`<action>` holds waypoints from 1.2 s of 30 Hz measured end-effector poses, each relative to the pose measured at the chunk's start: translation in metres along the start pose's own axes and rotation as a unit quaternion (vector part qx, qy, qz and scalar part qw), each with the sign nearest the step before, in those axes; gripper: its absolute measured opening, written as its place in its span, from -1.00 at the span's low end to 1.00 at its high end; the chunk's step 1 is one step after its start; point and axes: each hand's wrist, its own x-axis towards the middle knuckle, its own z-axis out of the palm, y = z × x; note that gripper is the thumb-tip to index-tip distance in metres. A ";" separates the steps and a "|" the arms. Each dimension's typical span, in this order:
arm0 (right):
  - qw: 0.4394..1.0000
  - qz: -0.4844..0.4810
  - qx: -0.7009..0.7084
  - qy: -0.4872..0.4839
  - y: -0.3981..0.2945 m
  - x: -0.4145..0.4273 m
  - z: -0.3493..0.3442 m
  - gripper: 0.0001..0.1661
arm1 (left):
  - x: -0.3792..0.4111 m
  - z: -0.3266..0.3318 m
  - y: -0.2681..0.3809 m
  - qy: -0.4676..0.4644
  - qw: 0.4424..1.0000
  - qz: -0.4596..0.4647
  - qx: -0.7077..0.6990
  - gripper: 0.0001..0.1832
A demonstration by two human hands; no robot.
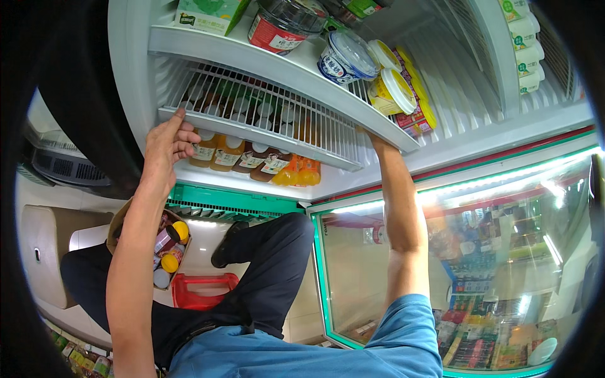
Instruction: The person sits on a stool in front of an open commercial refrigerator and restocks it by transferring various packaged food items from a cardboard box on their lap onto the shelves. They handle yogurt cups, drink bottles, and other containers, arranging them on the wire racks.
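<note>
A white wire shelf [264, 111] slopes down to the right inside an upright display fridge, with a pale front rail [260, 132]. My left hand [170, 137] is at the rail's left end, its index fingertip against the rail and the other fingers loosely bent below. My right hand [372, 137] reaches in under the upper shelf [283, 61] near the wire shelf's right end; the upper shelf's edge hides most of it. Below the wire shelf stand several bottles of brown and amber drinks [227, 153] and orange drink bottles [302, 171].
Above are a lidded red tub [279, 33], a blue-and-white yogurt tub [347, 56] and yellow cups [390, 92]. The glass door [359, 274] hangs open at right. On the floor are a carton of jars and cans [170, 250], a red plastic stool [203, 288] and a beige stool [47, 250].
</note>
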 end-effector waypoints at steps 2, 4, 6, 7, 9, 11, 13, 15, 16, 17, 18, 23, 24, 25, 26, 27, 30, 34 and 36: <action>0.997 0.026 -0.012 -0.070 -0.006 0.000 0.001 -0.60 | -0.001 0.002 0.001 0.005 1.000 -0.002 0.001 -0.56; 0.993 0.039 -0.054 -0.092 -0.007 -0.011 0.015 -0.58 | 0.000 0.003 0.000 -0.001 1.000 -0.003 -0.001 -0.56; 0.990 0.039 -0.107 -0.082 -0.008 -0.024 0.031 -0.56 | 0.001 0.005 -0.002 -0.009 1.000 -0.004 -0.003 -0.56; 0.985 0.026 -0.138 -0.096 -0.006 -0.030 0.033 -0.56 | 0.001 0.005 -0.003 -0.011 1.000 -0.005 -0.003 -0.56; 0.989 0.025 -0.109 -0.095 -0.017 -0.029 0.027 -0.56 | 0.002 0.001 -0.003 -0.007 1.000 -0.003 0.000 -0.56; 0.982 0.060 -0.041 -0.177 -0.045 -0.009 -0.006 -0.51 | 0.003 -0.005 0.000 0.005 1.000 0.000 0.001 -0.54; 0.920 0.117 -0.026 -0.372 -0.058 0.003 -0.040 -0.41 | 0.002 -0.003 0.000 0.008 1.000 -0.005 0.002 -0.51; 0.977 0.026 -0.131 -0.167 -0.002 -0.030 0.014 -0.52 | 0.001 0.005 -0.004 -0.008 1.000 -0.009 0.000 -0.52; 0.981 -0.020 -0.183 -0.062 0.022 -0.047 0.031 -0.56 | 0.002 0.011 -0.007 -0.019 1.000 -0.011 0.000 -0.52; 0.985 0.010 -0.128 -0.113 0.018 -0.039 0.033 -0.59 | 0.002 0.008 -0.007 -0.015 1.000 -0.005 -0.002 -0.53; 0.983 0.040 -0.070 -0.166 0.007 -0.031 0.028 -0.62 | 0.002 0.006 -0.005 -0.012 1.000 -0.002 -0.001 -0.53; 0.954 0.095 0.046 -0.280 -0.035 -0.014 -0.019 -0.70 | 0.004 -0.004 0.000 -0.008 1.000 -0.015 0.005 -0.54; 0.943 0.068 0.015 -0.327 -0.034 -0.016 -0.021 -0.72 | 0.003 -0.002 -0.001 -0.007 1.000 -0.016 0.005 -0.54; 0.927 0.041 -0.015 -0.372 -0.033 -0.017 -0.023 -0.73 | 0.002 -0.001 -0.001 -0.010 1.000 -0.009 0.001 -0.54; 0.908 0.013 -0.046 -0.417 -0.032 -0.018 -0.026 -0.74 | 0.002 -0.001 -0.001 -0.012 1.000 -0.003 -0.003 -0.54; 0.885 -0.013 -0.077 -0.459 -0.030 -0.020 -0.028 -0.76 | 0.002 0.000 -0.001 -0.016 1.000 0.003 -0.008 -0.54; 0.895 -0.078 -0.037 -0.438 -0.017 -0.032 -0.026 -0.78 | 0.004 0.002 -0.004 -0.020 1.000 -0.002 -0.007 -0.52; 0.938 0.042 -0.033 -0.344 -0.037 -0.046 -0.049 -0.74 | 0.004 0.000 -0.002 -0.025 1.000 -0.007 -0.002 -0.53; 0.996 0.018 -0.038 -0.074 -0.031 -0.092 -0.049 -0.69 | 0.002 0.003 -0.004 -0.030 1.000 -0.002 -0.005 -0.53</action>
